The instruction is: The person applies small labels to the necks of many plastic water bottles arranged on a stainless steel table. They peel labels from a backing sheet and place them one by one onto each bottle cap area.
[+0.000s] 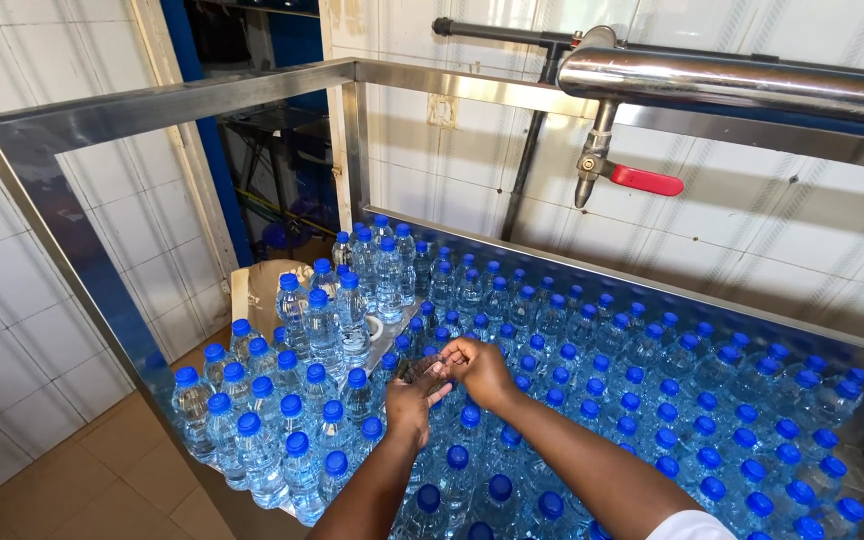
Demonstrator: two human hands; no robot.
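Note:
Many clear plastic water bottles with blue caps (592, 400) stand packed upright in a steel-framed tray (182, 100). My left hand (412, 400) and my right hand (477, 368) meet above the bottles near the middle. Between the fingers of both hands is a small dark thing (422, 368), too small to identify. The right forearm reaches in from the bottom right, the left from the bottom centre.
A steel pipe (742, 80) with a red-handled valve (645, 181) runs overhead at the top right. White tiled walls (12, 330) lie to the left and behind. A doorway (272, 150) opens at the back left. Tan floor tiles (102, 480) show at the bottom left.

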